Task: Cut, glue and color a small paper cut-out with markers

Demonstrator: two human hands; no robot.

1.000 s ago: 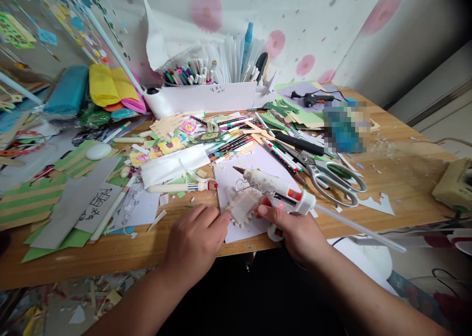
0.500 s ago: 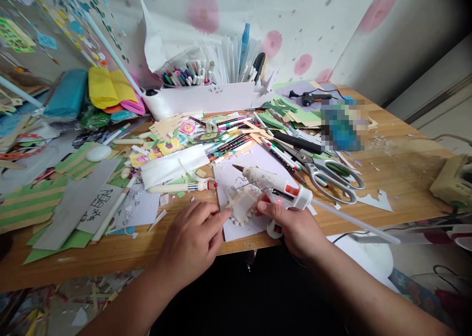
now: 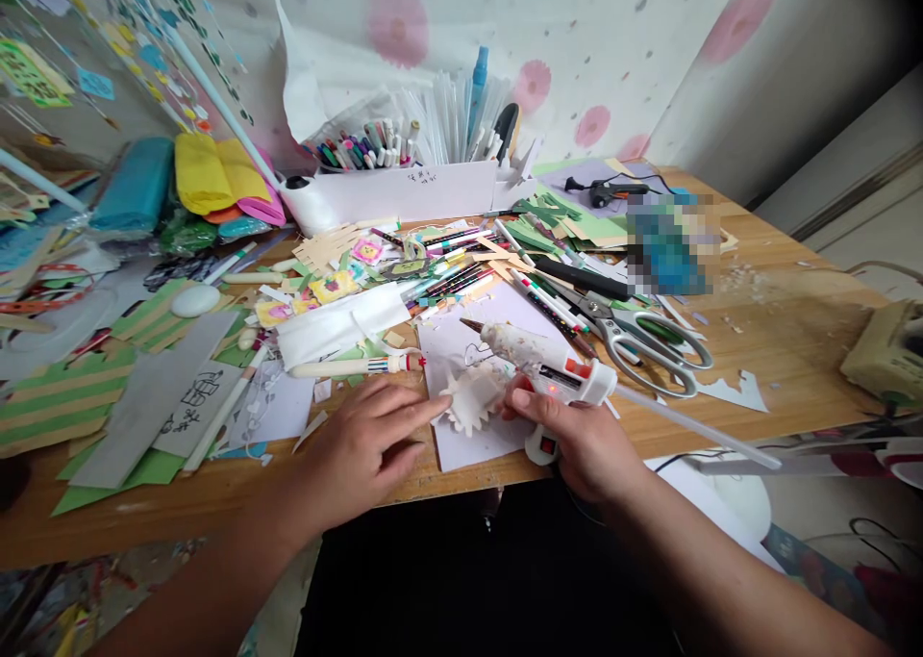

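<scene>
My right hand (image 3: 587, 436) is wrapped round the handle of a white hot glue gun (image 3: 515, 347). Its dark nozzle points left, a clear glue stick (image 3: 699, 428) sticks out of its back end, and a small red light glows on its side. Below the nozzle, a white piece with a toothed edge (image 3: 470, 402) lies on a sheet of white paper (image 3: 472, 453). My left hand (image 3: 361, 450) holds nothing; its stretched index finger reaches the left edge of the toothed piece, thumb apart.
Scissors (image 3: 653, 349) with grey handles lie to the right among pens and paper scraps. A multicolour pen (image 3: 361, 365) lies beyond my left hand. Striped green paper (image 3: 64, 397) covers the left side, and a white box of markers (image 3: 418, 190) stands at the back.
My left hand has drawn back slightly to the left, its thumb further from the toothed piece. The glue gun has shifted a little to the right in my right hand.
</scene>
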